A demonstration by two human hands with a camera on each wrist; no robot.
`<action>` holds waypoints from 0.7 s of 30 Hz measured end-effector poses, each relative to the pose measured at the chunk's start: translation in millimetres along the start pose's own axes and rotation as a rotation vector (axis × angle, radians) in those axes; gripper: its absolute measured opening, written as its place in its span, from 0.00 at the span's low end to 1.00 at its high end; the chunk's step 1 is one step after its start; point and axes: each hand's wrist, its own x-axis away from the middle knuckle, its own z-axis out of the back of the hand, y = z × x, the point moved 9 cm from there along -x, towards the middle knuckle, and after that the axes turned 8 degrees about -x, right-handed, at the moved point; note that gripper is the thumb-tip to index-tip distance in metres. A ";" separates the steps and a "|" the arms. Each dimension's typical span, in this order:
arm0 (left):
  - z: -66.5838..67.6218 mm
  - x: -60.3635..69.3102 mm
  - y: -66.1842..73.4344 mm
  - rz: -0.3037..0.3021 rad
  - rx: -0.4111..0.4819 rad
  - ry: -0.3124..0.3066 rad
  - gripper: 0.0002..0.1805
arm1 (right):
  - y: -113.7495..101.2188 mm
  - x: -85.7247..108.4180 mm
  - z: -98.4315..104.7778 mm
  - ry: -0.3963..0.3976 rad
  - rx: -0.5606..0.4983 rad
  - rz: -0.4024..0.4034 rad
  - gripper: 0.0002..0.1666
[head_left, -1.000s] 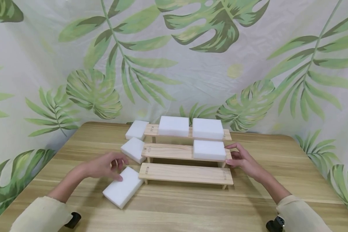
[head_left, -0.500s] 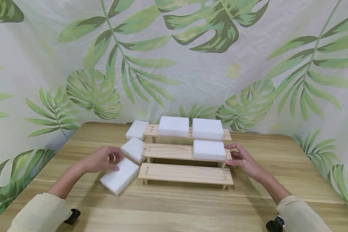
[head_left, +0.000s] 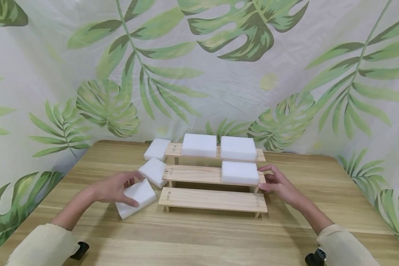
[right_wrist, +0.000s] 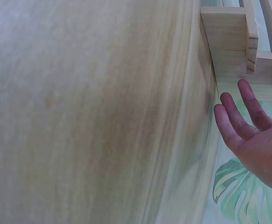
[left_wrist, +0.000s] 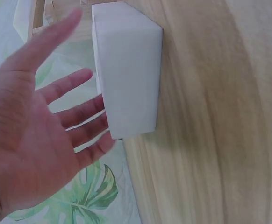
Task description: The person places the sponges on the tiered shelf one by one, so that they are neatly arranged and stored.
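Note:
In the head view, the left hand (head_left: 114, 187) spans a white foam block (head_left: 141, 195) left of the front shelf (head_left: 212, 199), thumb over its near side and fingertips by its far edge. The left wrist view shows that hand (left_wrist: 42, 112) with straight, spread fingers, some partly behind the block (left_wrist: 129, 74). The right hand (head_left: 280, 186) pinches the right end of the middle shelf (head_left: 193, 173) between thumb and index finger, beside a block (head_left: 240, 172) lying on it. Its other fingers (right_wrist: 241, 114) extend loosely below the wooden shelves (right_wrist: 225, 30) in the right wrist view.
Two blocks (head_left: 198, 145) (head_left: 238, 148) lie on the back shelf (head_left: 218, 153). Two more, an angled block (head_left: 153, 171) and a farther block (head_left: 157, 149), rest left of the shelves on the wooden table (head_left: 199, 240). A leaf-patterned cloth (head_left: 226, 96) hangs behind.
The block at the left hand has shifted away from the table's front edge and slightly left, and has turned. The left thumb and fingers have spread wider around it. The right hand has stayed in place.

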 end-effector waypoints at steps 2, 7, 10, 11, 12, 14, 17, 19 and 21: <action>-4.8 2.6 0.1 -0.001 0.029 -0.041 0.42 | 1.2 0.4 0.5 0.000 0.005 0.000 0.31; -8.8 7.3 -2.6 0.001 0.046 -0.075 0.48 | 1.2 0.1 0.8 0.001 0.013 0.005 0.31; -7.5 10.3 -4.4 -0.003 0.010 -0.068 0.50 | 0.3 -0.1 0.5 0.002 0.017 0.009 0.31; -7.0 11.2 -4.8 -0.004 -0.001 -0.066 0.50 | 0.4 -0.3 0.7 0.005 0.017 0.008 0.31; -6.7 12.0 -5.3 -0.005 -0.013 -0.065 0.51 | 0.0 -0.3 0.4 0.003 0.017 0.011 0.31; -6.5 13.8 -6.6 0.002 -0.032 -0.070 0.52 | -0.6 -0.4 -0.1 0.002 0.015 0.015 0.31; -6.6 15.6 -7.6 0.000 -0.044 -0.077 0.53 | -1.0 -0.7 -0.5 0.004 0.006 0.013 0.32; -6.5 16.6 -7.8 -0.002 -0.049 -0.077 0.53 | -1.4 -0.6 -1.2 0.001 0.002 0.014 0.32; -5.9 17.0 -7.2 -0.009 -0.050 -0.073 0.52 | -1.2 -0.4 -1.2 0.002 -0.002 0.012 0.32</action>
